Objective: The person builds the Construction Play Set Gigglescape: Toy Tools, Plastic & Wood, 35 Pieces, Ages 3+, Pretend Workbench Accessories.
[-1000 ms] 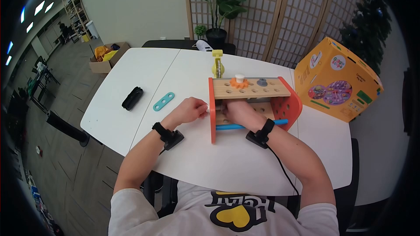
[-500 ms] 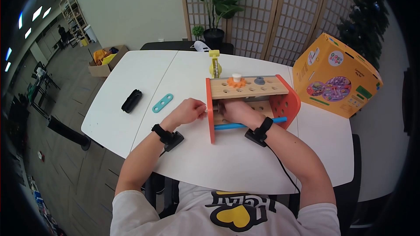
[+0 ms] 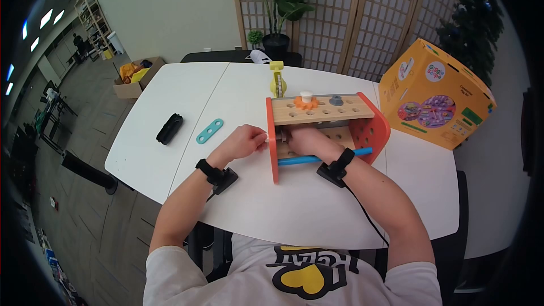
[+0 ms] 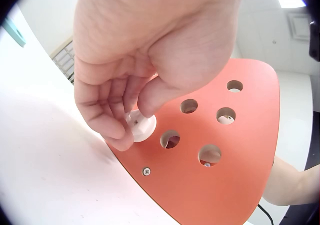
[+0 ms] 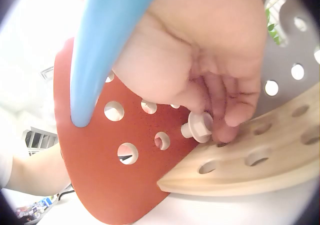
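Observation:
My left hand (image 3: 245,141) is outside the red side panel (image 4: 240,185) of a wooden toy bench. In the left wrist view its thumb and fingers pinch a white round piece (image 4: 142,127) against the panel. Inside the bench, my right hand (image 3: 309,140) reaches under the top board (image 3: 323,108). The right wrist view shows its fingers pinching a pale flanged piece (image 5: 200,127), whose stem points at the panel's inner face. Part of that piece is behind the fingers. A blue rod (image 5: 102,44) crosses the bench's front.
An orange gear (image 3: 306,103) and a grey piece (image 3: 336,101) sit on the top board. A yellow toy (image 3: 277,82) stands behind it. Left on the table (image 3: 141,164) lie a teal strip (image 3: 210,131) and a black case (image 3: 169,129); a yellow box (image 3: 433,96) is at right.
Both hands stay at the red panel with only slight motion. The head view has shifted a little, and a bit more of the piece by the right fingers shows.

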Available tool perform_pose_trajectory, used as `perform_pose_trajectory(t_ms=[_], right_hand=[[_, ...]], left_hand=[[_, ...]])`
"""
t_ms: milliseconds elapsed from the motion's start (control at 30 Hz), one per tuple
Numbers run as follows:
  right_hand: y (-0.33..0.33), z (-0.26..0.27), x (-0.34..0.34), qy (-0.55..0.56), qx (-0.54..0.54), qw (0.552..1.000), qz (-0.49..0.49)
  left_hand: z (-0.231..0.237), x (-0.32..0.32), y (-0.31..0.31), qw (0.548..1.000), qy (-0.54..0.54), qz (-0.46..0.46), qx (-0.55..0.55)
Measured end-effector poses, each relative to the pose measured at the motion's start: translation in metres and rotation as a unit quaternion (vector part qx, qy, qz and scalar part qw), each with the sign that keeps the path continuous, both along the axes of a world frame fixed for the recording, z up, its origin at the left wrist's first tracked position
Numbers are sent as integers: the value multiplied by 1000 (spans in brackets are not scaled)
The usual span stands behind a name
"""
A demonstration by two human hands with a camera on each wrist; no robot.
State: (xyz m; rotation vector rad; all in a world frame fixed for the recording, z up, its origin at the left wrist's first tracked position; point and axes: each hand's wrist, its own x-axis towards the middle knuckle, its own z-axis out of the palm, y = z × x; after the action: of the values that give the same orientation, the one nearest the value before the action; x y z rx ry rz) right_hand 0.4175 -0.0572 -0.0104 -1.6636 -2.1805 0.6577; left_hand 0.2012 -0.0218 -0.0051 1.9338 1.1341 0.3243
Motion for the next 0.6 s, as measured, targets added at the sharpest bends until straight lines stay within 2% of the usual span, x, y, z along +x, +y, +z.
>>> perform_pose_trajectory(t_ms=[133,233,400,533,600], right_hand=[[-8,16,-2,-23,-35,999,-7],[-6,9,1,16,-17,1000,-1],[6,-9,1,-14,-31,999,-10],[-7,11,-4,-15,-44,998,-47],[-5,5,-1,-10,-34,999,-29]], left_hand=[[-4,-1,3,1000,0,-6,2],[-8,-2,5,1000,-5,-8,7],[-11,-1,5,1000,-14,-2,6],[-9,-1,4,1000,-11,-3,3],[-6,-1,2,1000,-2,-1,3]])
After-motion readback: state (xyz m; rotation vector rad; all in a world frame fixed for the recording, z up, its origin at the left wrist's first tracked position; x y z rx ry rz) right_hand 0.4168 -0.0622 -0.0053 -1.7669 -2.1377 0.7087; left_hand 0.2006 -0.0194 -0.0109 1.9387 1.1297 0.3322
